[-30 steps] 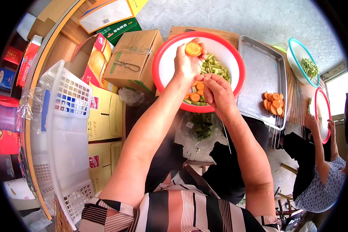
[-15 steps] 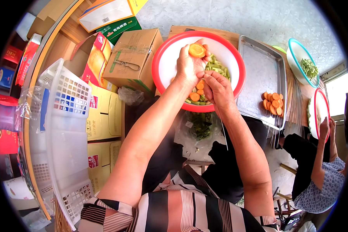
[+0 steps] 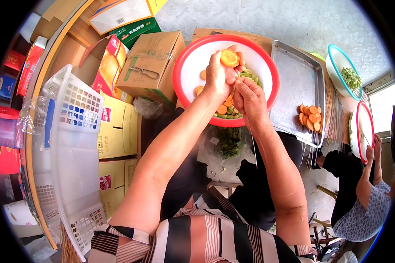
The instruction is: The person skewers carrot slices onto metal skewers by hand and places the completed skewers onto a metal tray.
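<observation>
Over the red-rimmed white basin point(image 3: 273, 83), my left hand point(image 3: 221, 79) holds a carrot slice point(image 3: 229, 58) at its fingertips. Close beside it, my right hand point(image 3: 250, 96) pinches a thin metal skewer point(image 3: 254, 147), whose long end hangs down along my right forearm. The skewer's tip is hidden between the hands. Green stem pieces point(image 3: 225, 116) and carrot slices point(image 3: 222, 109) lie in the basin below my hands. Skewered carrot slices point(image 3: 310, 117) rest at the near right of the metal tray point(image 3: 294, 79), their skewers jutting past its edge.
Bare skewers point(image 3: 335, 109) lie right of the tray, near a teal-rimmed bowl point(image 3: 332, 65) of greens. At the far right, a co-worker's hands point(image 3: 373, 151) are at another red-rimmed basin point(image 3: 371, 118). Cardboard boxes point(image 3: 153, 65) and a white plastic basket point(image 3: 79, 153) stand on the left.
My left hand and the carrot slice have shifted slightly right and down. My right hand has moved slightly up and right with the skewer. The co-worker's hands have moved lower.
</observation>
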Available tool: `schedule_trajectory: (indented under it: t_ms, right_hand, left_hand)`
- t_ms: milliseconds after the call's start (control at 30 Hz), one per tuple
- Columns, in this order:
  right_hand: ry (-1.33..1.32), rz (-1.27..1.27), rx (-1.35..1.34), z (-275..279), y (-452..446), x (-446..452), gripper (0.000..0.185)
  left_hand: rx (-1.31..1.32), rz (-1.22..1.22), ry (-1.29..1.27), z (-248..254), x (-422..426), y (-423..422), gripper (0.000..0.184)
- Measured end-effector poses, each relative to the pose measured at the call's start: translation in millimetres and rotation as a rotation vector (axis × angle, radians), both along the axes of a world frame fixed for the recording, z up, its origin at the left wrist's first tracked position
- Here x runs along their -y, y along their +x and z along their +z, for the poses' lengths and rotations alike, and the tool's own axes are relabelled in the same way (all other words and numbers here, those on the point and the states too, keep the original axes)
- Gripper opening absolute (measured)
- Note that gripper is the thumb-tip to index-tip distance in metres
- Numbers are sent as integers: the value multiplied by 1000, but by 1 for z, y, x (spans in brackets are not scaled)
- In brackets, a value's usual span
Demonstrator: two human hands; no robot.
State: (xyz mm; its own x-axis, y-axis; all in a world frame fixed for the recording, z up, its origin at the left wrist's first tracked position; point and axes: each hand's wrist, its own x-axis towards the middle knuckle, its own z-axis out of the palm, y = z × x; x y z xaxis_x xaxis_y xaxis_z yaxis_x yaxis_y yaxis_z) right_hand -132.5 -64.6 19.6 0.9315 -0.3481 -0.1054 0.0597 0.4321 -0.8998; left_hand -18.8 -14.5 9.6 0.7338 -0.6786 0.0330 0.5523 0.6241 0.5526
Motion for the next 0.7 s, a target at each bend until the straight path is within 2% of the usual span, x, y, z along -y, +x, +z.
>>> schedule_trajectory:
  t_ms: [233,433,500,700]
  right_hand:
    - [22,-32,42,-2,5,2,20]
    - [-60,-2,9,5,5,8,21]
    - [-184,11,-79,8,0,1,21]
    - [-145,33,-66,8,-6,1,21]
  left_hand:
    - [51,-35,80,1,2,-12,47]
    - [-1,-27,28,4,-3,-12,46]
    - [-13,24,4,4,-3,1,45]
    - [36,48,-17,1,-4,6,44]
